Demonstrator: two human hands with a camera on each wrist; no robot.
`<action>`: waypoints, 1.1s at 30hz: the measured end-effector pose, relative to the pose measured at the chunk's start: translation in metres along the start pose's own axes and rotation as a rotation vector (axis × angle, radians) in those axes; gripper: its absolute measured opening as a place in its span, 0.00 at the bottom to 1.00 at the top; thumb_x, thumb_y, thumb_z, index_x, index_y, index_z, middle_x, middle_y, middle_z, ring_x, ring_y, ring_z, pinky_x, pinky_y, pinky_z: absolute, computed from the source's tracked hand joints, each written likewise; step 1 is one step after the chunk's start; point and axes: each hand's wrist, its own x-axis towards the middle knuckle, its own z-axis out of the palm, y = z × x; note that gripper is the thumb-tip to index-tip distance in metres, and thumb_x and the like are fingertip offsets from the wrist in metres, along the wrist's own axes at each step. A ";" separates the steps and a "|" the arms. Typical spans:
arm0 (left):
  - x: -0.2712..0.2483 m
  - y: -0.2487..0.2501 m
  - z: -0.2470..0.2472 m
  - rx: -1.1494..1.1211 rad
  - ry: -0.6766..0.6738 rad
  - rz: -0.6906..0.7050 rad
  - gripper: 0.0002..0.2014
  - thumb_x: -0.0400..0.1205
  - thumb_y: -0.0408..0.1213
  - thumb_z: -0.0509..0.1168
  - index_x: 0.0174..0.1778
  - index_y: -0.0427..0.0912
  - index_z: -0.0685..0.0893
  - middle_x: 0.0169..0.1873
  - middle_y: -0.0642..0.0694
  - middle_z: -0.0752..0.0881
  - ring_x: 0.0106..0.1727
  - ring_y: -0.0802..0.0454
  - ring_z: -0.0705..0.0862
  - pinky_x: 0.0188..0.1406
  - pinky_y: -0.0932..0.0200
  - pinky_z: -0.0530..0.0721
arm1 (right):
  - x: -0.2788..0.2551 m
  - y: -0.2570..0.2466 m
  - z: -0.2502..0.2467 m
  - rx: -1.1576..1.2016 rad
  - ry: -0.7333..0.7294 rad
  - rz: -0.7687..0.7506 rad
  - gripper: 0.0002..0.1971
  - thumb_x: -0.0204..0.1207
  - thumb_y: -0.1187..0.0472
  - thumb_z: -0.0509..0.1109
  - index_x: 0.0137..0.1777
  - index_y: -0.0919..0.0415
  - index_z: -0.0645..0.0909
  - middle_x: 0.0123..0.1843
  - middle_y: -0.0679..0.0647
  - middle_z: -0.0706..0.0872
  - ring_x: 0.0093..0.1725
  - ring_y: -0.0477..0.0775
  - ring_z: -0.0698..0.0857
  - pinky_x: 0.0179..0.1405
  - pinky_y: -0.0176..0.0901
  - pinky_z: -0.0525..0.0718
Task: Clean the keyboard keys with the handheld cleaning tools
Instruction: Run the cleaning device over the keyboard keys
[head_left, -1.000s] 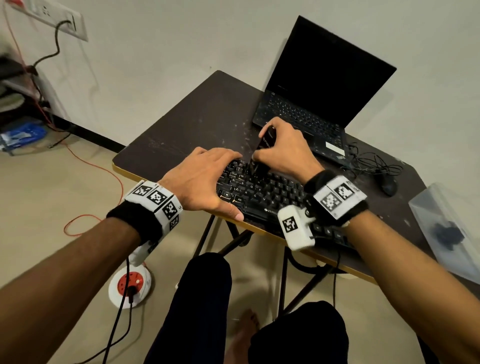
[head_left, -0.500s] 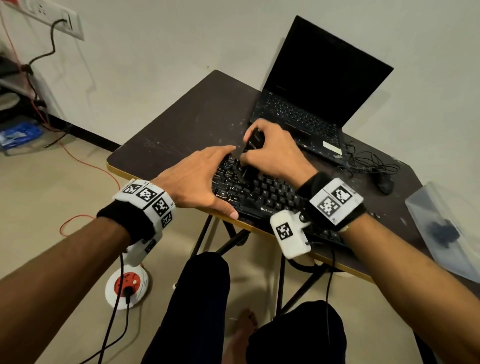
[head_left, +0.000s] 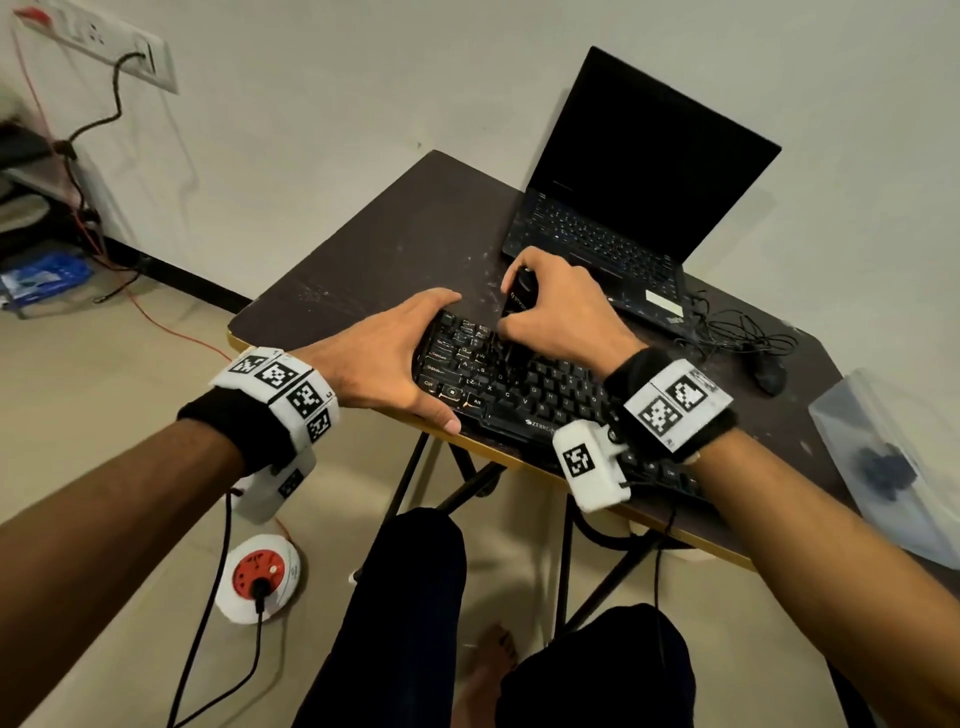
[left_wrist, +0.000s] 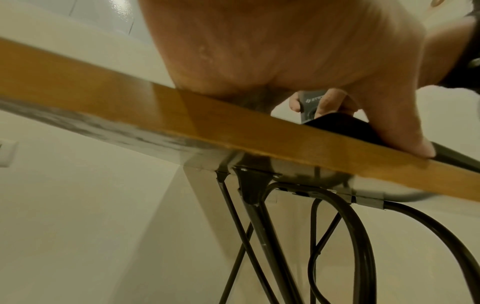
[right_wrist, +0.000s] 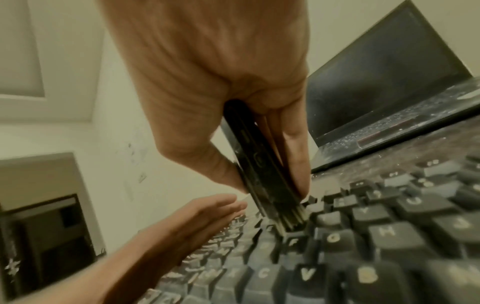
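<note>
1. Nearest me, my knees (head_left: 415, 597) sit under the front edge of the table (head_left: 363, 260), above a round red-and-white extension socket (head_left: 260, 577) on the floor.
2. My left hand (head_left: 384, 358) lies flat with fingers straight along the left end of the black keyboard (head_left: 540, 389), thumb down at the table's front edge; it steadies the board without curling round it.
3. The keyboard rests at the near edge of the table, angled, its right end under my right wrist.
4. My right hand (head_left: 556, 312) grips a slim black cleaning brush (right_wrist: 249, 156), thumb on one side and fingers on the other, holding it nearly upright over the keyboard's left-centre keys.
5. The brush's bristles (right_wrist: 291, 216) press into the gap beside the F and G keys, seen from my right wrist.
6. Behind the keyboard stands an open laptop (head_left: 649, 171), screen dark.
7. To its right lie a tangled cable (head_left: 737, 327) and a black mouse (head_left: 769, 374).
8. At the far right edge sits a clear plastic bag (head_left: 893, 457) holding something dark.
</note>
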 end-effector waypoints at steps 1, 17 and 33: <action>0.000 -0.002 0.000 -0.001 -0.008 -0.002 0.72 0.58 0.63 0.91 0.92 0.55 0.54 0.77 0.57 0.75 0.75 0.54 0.79 0.82 0.45 0.78 | -0.004 0.001 0.001 -0.013 -0.002 -0.021 0.15 0.71 0.55 0.79 0.55 0.47 0.81 0.45 0.46 0.87 0.43 0.50 0.86 0.34 0.38 0.75; -0.001 -0.001 -0.001 0.110 0.052 -0.100 0.78 0.42 0.82 0.75 0.92 0.56 0.60 0.80 0.54 0.78 0.88 0.41 0.61 0.92 0.44 0.57 | 0.018 -0.007 0.005 0.056 0.073 0.013 0.17 0.68 0.58 0.78 0.57 0.50 0.82 0.48 0.47 0.87 0.52 0.55 0.87 0.47 0.42 0.78; 0.007 -0.012 0.001 0.079 0.071 -0.053 0.77 0.43 0.86 0.79 0.90 0.56 0.65 0.70 0.56 0.83 0.80 0.45 0.76 0.85 0.36 0.75 | 0.020 -0.010 0.008 0.096 0.063 -0.001 0.16 0.69 0.59 0.79 0.56 0.49 0.82 0.49 0.47 0.89 0.52 0.53 0.88 0.48 0.41 0.80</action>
